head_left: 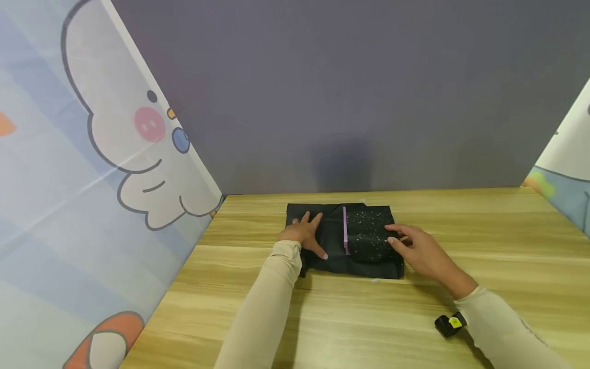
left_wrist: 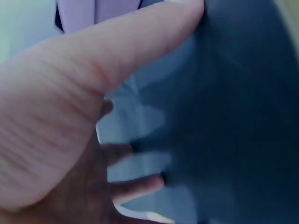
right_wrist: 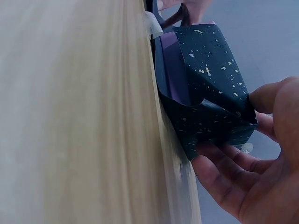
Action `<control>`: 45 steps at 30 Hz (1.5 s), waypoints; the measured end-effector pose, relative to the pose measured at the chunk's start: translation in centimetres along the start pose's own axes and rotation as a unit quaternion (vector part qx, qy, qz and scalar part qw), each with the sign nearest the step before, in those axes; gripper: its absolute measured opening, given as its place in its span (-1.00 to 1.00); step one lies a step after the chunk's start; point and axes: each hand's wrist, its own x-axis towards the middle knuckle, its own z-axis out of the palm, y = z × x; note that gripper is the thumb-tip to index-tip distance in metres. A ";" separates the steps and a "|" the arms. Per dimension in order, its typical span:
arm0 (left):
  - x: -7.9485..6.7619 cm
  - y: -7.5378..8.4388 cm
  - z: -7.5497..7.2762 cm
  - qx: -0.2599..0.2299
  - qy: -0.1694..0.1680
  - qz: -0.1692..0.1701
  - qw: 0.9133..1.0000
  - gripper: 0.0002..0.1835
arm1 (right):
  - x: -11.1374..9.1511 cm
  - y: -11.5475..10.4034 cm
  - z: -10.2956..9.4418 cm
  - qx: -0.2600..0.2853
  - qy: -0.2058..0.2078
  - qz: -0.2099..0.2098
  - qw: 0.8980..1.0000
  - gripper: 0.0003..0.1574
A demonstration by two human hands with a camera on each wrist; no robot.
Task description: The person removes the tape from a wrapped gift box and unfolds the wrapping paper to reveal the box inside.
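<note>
On the table, a sheet of black wrapping paper (head_left: pixel 332 256) lies under a flat purple box (head_left: pixel 345 233). A white-speckled flap of that paper (head_left: pixel 369 230) is folded over the box from the right, leaving the purple left edge showing. My left hand (head_left: pixel 301 236) rests on the plain black part, fingers spread; the left wrist view shows its thumb (left_wrist: pixel 154 32) along the paper. At the right end, my right hand (head_left: pixel 421 253) holds the folded wrapping paper around the box, thumb on the speckled face and fingers (right_wrist: pixel 219 182) against the end, as the right wrist view shows.
A small black object with a yellow mark (head_left: pixel 447 326) is beside the right sleeve. Clear tape pieces (head_left: pixel 375 280) lie at the paper's near edge. Behind the wooden table (head_left: pixel 258 307) stands a grey panel (head_left: pixel 350 92); a cartoon-print cloth (head_left: pixel 92 215) borders the left.
</note>
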 end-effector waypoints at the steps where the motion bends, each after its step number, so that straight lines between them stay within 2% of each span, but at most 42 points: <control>1: 0.2 0.3 -0.1 0.001 -0.006 -0.001 1.000 0.36 | -0.1 0.1 0.0 0.000 0.001 0.001 1.000 -0.46; 4: 0.3 1.0 -0.1 0.004 -0.023 -0.009 1.000 0.35 | -0.2 0.4 0.1 0.001 0.003 -0.002 1.000 -0.46; 8: 0.1 1.6 0.1 0.023 -0.028 -0.014 0.999 0.35 | -0.2 0.4 0.2 0.001 0.007 -0.005 1.000 -0.46; 14: -0.2 1.8 0.2 0.076 -0.005 -0.024 0.997 0.33 | -0.2 0.2 0.2 0.000 0.008 -0.007 1.000 -0.47; 20: -0.1 1.6 0.7 0.098 0.004 -0.026 0.995 0.32 | -0.1 0.2 0.2 0.002 0.008 -0.008 1.000 -0.49; 25: 0.2 1.7 1.2 0.109 0.008 -0.013 0.994 0.29 | -0.3 0.1 0.1 0.002 0.009 -0.007 1.000 -0.48; 28: 0.1 1.5 1.3 0.085 0.012 -0.007 0.996 0.27 | -0.3 0.2 0.2 -0.001 0.012 -0.009 1.000 -0.48; 32: 0.0 1.2 1.6 0.019 0.002 -0.002 1.000 0.19 | -0.2 0.3 0.3 -0.004 0.015 -0.013 1.000 -0.47; 36: -0.3 1.0 2.0 -0.031 0.006 0.011 0.999 0.00 | -0.1 0.4 0.4 -0.005 0.020 -0.012 1.000 -0.48; 40: -0.7 0.9 2.3 -0.047 0.041 0.006 0.998 -0.19 | 0.0 0.4 0.4 -0.005 0.019 -0.016 1.000 -0.49; 45: -1.4 1.3 2.6 -0.074 0.089 0.004 0.993 -0.13 | -0.2 0.4 0.4 -0.003 0.020 -0.022 1.000 -0.50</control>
